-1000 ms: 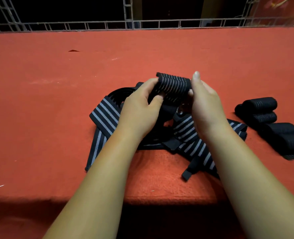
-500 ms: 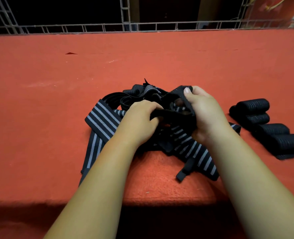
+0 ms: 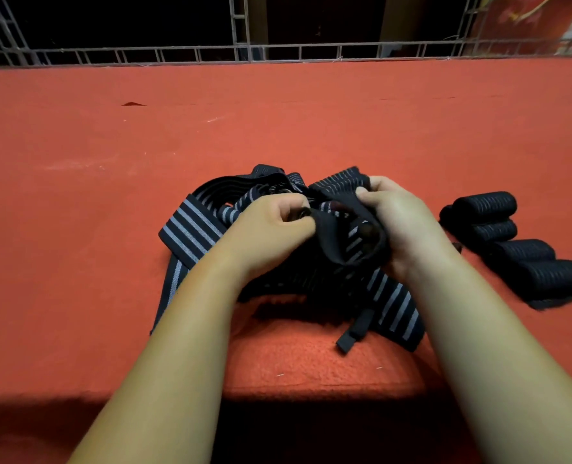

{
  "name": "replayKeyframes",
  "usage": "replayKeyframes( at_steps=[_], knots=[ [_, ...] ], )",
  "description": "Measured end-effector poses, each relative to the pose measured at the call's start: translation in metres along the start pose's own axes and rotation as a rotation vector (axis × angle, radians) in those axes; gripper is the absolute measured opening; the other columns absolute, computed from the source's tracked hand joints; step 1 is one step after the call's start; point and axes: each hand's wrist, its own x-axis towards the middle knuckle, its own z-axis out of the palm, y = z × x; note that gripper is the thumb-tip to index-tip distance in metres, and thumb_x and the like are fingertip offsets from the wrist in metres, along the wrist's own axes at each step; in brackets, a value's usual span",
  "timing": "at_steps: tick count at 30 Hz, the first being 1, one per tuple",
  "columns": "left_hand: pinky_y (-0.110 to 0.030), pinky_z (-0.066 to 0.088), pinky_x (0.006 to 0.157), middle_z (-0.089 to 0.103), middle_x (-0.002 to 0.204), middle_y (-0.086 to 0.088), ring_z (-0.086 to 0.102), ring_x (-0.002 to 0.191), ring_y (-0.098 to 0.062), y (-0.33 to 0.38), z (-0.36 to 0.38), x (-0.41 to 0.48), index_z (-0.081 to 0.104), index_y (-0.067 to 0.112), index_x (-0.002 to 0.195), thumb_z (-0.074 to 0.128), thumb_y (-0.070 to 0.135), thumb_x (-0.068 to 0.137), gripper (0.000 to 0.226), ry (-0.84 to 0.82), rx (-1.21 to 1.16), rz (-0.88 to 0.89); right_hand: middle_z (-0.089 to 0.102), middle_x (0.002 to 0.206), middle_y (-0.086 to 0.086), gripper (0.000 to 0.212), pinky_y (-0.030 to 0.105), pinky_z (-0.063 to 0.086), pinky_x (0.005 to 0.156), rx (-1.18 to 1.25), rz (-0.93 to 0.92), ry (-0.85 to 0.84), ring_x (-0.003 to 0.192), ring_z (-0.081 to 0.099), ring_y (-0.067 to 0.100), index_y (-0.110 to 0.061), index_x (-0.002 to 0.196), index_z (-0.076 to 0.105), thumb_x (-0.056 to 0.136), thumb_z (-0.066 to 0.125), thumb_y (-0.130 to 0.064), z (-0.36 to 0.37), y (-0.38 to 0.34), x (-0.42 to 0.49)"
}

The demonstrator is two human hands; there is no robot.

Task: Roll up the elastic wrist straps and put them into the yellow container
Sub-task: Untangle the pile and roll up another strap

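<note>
A tangled heap of black wrist straps with grey stripes [image 3: 194, 229] lies on the red table near its front edge. Above the heap I hold a partly rolled strap [image 3: 341, 236] between both hands. My left hand [image 3: 271, 226] pinches its left end with curled fingers. My right hand [image 3: 402, 219] grips its right side, thumb on top. A loose striped tail [image 3: 395, 306] with a black tab hangs down toward the table's front edge. Several finished black rolls [image 3: 519, 249] lie in a row at the right. No yellow container is in view.
The red felt-covered table [image 3: 278, 122] stretches wide to the left and back. A metal lattice rail [image 3: 278, 51] runs along its far edge, with darkness behind it. The table's front edge drops off just below the straps.
The strap was held up as a tight roll a second ago. It now sits lower over the heap, looser, with both hands closer together around it.
</note>
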Motion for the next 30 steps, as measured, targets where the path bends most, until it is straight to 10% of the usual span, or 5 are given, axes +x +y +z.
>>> replayKeyframes(
  at_steps=[6, 13, 19, 30],
  knots=[
    [-0.041, 0.058, 0.088, 0.077, 0.128, -0.015, 0.073, 0.107, -0.037, 0.01, -0.002, 0.0, 0.066, 0.004, 0.13, 0.052, 0.024, 0.075, 0.061, -0.09, -0.464, -0.148, 0.074, 0.074, 0.005, 0.027, 0.019, 0.044, 0.039, -0.005, -0.082, -0.059, 0.044, 0.061, 0.011, -0.016, 0.118, 0.072, 0.109, 0.051, -0.003, 0.001, -0.009, -0.011],
    [-0.033, 0.062, 0.072, 0.08, 0.106, -0.01, 0.077, 0.088, -0.022, 0.012, 0.004, 0.002, 0.077, 0.013, 0.12, 0.066, 0.033, 0.108, 0.026, 0.149, -0.492, -0.081, 0.082, 0.095, 0.016, 0.028, 0.04, 0.06, 0.075, -0.202, -0.134, -0.061, 0.079, 0.074, 0.029, -0.017, 0.1, 0.082, 0.099, 0.057, -0.004, 0.007, -0.006, -0.011],
    [-0.058, 0.062, 0.1, 0.083, 0.11, -0.008, 0.078, 0.109, -0.034, 0.0, -0.002, 0.005, 0.083, 0.021, 0.111, 0.077, 0.022, 0.099, 0.013, 0.262, -0.434, -0.092, 0.081, 0.083, 0.008, 0.018, 0.029, 0.055, 0.065, -0.324, -0.143, -0.07, 0.067, 0.072, 0.023, -0.014, 0.093, 0.081, 0.096, 0.063, -0.014, 0.008, -0.003, -0.015],
    [-0.039, 0.063, 0.079, 0.076, 0.096, 0.004, 0.074, 0.082, -0.012, -0.005, 0.017, 0.009, 0.075, 0.029, 0.111, 0.055, 0.025, 0.109, 0.021, 0.734, -0.16, -0.087, 0.047, 0.068, -0.001, 0.024, 0.035, 0.033, 0.06, -0.758, -0.175, 0.016, 0.061, 0.042, 0.017, -0.016, 0.075, 0.048, 0.097, 0.047, -0.025, 0.014, 0.004, -0.012]
  ],
)
